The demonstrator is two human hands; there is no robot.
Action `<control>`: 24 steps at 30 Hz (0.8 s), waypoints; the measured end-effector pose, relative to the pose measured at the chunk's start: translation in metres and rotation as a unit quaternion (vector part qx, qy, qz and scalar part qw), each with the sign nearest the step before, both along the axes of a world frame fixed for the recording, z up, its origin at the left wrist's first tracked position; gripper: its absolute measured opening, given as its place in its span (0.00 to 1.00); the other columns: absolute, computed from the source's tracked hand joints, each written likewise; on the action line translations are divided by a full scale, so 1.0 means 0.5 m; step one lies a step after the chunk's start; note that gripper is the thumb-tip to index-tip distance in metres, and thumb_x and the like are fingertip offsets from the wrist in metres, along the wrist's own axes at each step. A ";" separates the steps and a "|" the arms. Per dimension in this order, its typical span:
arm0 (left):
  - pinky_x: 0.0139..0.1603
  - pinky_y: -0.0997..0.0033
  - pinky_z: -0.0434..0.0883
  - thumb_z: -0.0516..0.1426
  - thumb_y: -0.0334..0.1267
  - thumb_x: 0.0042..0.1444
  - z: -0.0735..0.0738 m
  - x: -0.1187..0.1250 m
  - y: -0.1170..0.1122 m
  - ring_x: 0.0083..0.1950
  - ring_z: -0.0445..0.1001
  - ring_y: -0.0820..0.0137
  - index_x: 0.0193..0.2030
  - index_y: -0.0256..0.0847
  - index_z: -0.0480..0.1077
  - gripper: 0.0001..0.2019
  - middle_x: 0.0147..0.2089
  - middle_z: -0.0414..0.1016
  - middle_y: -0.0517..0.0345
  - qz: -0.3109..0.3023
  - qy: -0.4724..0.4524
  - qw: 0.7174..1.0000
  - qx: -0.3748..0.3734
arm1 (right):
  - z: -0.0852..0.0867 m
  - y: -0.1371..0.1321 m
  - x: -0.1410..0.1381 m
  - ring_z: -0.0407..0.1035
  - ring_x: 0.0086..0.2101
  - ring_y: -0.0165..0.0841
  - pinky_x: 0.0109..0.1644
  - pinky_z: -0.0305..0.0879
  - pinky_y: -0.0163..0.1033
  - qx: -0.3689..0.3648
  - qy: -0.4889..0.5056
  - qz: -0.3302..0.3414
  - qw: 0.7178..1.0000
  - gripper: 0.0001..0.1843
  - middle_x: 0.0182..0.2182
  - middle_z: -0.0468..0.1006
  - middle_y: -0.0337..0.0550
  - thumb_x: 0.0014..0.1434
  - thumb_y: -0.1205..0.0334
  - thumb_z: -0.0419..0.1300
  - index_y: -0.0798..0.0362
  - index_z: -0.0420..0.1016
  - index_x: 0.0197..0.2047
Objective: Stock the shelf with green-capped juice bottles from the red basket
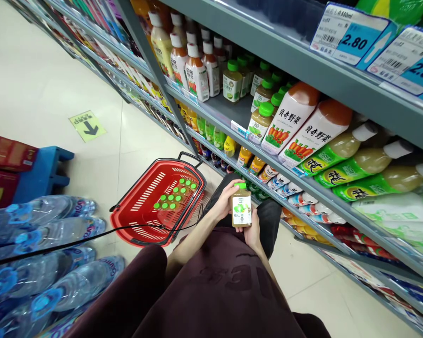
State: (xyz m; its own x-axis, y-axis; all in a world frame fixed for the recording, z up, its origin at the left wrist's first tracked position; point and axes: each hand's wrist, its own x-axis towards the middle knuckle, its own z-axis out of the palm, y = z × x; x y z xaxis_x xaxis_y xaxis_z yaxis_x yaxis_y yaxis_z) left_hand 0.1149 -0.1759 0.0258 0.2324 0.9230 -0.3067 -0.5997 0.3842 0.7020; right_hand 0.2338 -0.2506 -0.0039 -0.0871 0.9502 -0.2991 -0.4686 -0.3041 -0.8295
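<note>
Between my two hands is a small juice bottle (241, 206) with a green cap and a white label facing up at me. My left hand (227, 203) is closed round its upper left side, with fingers near the cap. Fingers of my right hand (253, 230) wrap its lower right side and base. To the left, a red shopping basket (137, 202) stands on the floor with several green-capped bottles (178, 192) in it. Similar green-capped bottles (231, 82) stand on the shelf ahead, some beside white carton-like bottles (291, 115).
Grey shelving (246, 40) runs diagonally across the right, stocked with drinks on several levels. Large water bottles (81, 277) fill the lower left. Behind them sits a blue pallet (51, 166) with red boxes (10, 152). A dark cord (91, 233) crosses over the basket.
</note>
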 end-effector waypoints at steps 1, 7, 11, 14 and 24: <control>0.38 0.68 0.73 0.67 0.51 0.54 0.001 0.000 0.000 0.40 0.82 0.58 0.53 0.41 0.69 0.25 0.39 0.81 0.51 0.000 -0.001 1.000 -0.002 | 0.000 0.000 0.000 0.57 0.13 0.26 0.15 0.57 0.33 0.003 0.002 0.001 1.000 0.33 0.27 0.80 0.40 0.66 0.32 0.49 0.51 0.71 0.56; 0.40 0.67 0.74 0.68 0.49 0.53 0.006 0.000 0.000 0.43 0.83 0.57 0.52 0.40 0.69 0.25 0.39 0.82 0.50 0.018 0.002 1.000 -0.006 | -0.011 0.001 -0.003 0.54 0.13 0.25 0.15 0.53 0.32 -0.024 0.040 -0.015 0.999 0.29 0.23 0.78 0.36 0.67 0.35 0.52 0.51 0.73 0.53; 0.45 0.62 0.76 0.70 0.49 0.51 0.005 0.002 -0.002 0.47 0.83 0.53 0.52 0.40 0.70 0.26 0.42 0.82 0.49 0.040 -0.022 0.999 0.012 | -0.009 0.005 0.007 0.53 0.15 0.26 0.18 0.55 0.33 -0.089 0.099 -0.006 0.991 0.27 0.24 0.78 0.38 0.65 0.36 0.53 0.52 0.75 0.49; 0.52 0.56 0.76 0.71 0.49 0.51 0.003 0.005 -0.005 0.53 0.82 0.51 0.52 0.40 0.70 0.27 0.45 0.81 0.50 0.054 -0.057 0.996 0.030 | 0.003 0.006 0.022 0.55 0.17 0.27 0.21 0.57 0.35 -0.120 0.132 0.047 0.983 0.32 0.29 0.80 0.45 0.64 0.32 0.50 0.53 0.77 0.45; 0.56 0.54 0.75 0.67 0.50 0.57 -0.002 0.013 -0.001 0.57 0.79 0.52 0.53 0.40 0.71 0.23 0.47 0.80 0.49 0.058 -0.077 0.995 0.029 | -0.001 -0.007 0.015 0.61 0.20 0.28 0.24 0.65 0.38 -0.058 0.104 0.041 0.992 0.27 0.36 0.84 0.48 0.57 0.39 0.64 0.53 0.75 0.47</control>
